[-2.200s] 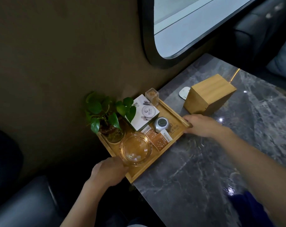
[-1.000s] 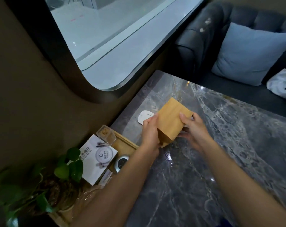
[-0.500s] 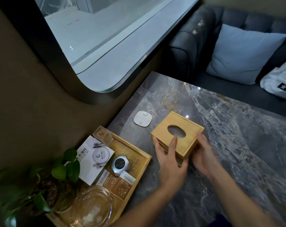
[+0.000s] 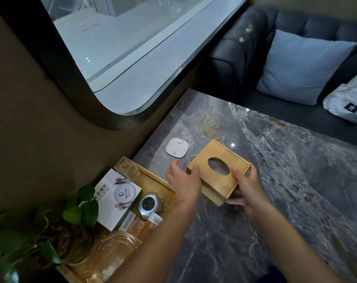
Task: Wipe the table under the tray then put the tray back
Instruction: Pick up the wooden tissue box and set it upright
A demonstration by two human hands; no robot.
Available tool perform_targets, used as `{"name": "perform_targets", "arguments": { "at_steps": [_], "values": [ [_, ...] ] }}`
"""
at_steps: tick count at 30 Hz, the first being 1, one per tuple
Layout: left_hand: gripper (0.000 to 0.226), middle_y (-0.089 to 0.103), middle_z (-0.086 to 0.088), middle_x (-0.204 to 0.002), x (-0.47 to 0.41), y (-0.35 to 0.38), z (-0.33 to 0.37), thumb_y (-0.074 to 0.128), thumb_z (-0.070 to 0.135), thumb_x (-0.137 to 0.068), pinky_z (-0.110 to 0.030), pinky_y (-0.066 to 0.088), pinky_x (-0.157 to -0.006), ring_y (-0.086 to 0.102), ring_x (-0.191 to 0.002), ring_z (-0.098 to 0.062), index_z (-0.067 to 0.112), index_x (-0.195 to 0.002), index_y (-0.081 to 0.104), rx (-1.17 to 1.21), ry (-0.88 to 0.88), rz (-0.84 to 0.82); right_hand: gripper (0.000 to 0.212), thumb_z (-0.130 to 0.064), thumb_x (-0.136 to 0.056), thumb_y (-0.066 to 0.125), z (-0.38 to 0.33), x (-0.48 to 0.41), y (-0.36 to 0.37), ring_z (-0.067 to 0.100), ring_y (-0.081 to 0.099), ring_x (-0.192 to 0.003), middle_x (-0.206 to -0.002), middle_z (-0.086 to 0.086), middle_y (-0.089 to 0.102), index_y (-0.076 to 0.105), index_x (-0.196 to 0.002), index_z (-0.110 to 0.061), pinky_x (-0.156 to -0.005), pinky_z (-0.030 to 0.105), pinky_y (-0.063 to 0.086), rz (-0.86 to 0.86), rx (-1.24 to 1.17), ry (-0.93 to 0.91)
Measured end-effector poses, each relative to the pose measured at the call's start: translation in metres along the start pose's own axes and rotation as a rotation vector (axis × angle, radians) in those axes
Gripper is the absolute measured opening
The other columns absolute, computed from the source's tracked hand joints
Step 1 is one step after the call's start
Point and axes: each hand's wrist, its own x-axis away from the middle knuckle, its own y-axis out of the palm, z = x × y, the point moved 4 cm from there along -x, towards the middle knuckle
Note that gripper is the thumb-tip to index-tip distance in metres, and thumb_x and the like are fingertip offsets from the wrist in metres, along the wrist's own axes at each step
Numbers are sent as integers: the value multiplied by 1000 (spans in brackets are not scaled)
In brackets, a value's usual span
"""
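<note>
Tray beside hand-held tissue box

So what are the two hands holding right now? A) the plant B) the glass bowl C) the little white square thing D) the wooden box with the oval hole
D: the left hand and the right hand are on opposite ends of the wooden box with the oval hole on the table, while the glass bowl, the plant and the white square are untouched.
</note>
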Motion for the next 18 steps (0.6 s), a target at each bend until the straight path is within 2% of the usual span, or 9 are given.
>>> {"name": "perform_targets", "arguments": {
  "at_steps": [2,4,5,8,10,14,16,18],
  "values": [
    [54,37,-5,-135,-14,5,1,58,34,-81,-46,42,-102,44,-119,-25,28,-131,39,58,-146,-167,48,-32,-88,57,-5,1,2,34,55,-109,-127,3,49,32,-129,-34,-64,57,57,-11,-13,26],
    [35,51,-2,-117,-14,11,4,55,29,-84,-37,49,-82,53,-97,-17,26,-118,45,142,-200,-327,46,-27,-89,57,-10,3,7,35,57,-105,-126,8,51,33,-128,-30,-65,56,57,-21,-24,19],
    [28,54,-1,-109,-14,10,5,54,28,-86,-34,48,-76,53,-91,-15,24,-113,46,147,-184,-339,43,-25,-89,57,-11,5,10,34,58,-103,-125,9,52,34,-126,-28,-64,56,57,-21,-25,2],
    [29,54,-5,-114,-23,-2,13,55,32,-83,-36,48,-77,54,-95,-19,24,-109,47,50,-59,-227,34,-23,-90,56,-16,9,26,33,60,-102,-121,6,56,37,-118,-28,-64,54,57,-28,-46,-61],
    [35,49,-7,-121,-28,-15,23,57,32,-83,-34,49,-76,53,-100,-20,23,-114,44,20,3,-191,33,-23,-90,55,-22,9,42,32,60,-104,-121,4,56,37,-117,-29,-65,54,58,-66,-50,-79],
    [49,40,-9,-130,-49,-45,33,58,32,-86,-38,47,-83,48,-108,-24,19,-127,34,5,-22,-129,41,-26,-90,55,-34,5,82,29,57,-107,-124,3,52,33,-125,-30,-66,53,58,-141,52,-117],
    [50,40,-10,-132,-60,-57,31,58,33,-85,-42,47,-86,47,-111,-27,21,-127,33,21,-77,-83,38,-26,-90,55,-37,4,101,29,56,-108,-124,4,52,34,-121,-29,-63,49,59,-168,119,-135],
    [55,39,-12,-135,-66,-67,29,57,33,-86,-41,43,-83,46,-114,-29,21,-132,29,9,-124,-77,31,-26,-90,55,-38,3,115,29,56,-110,-124,6,53,36,-115,-28,-62,48,60,-193,164,-124]
  ]
}}
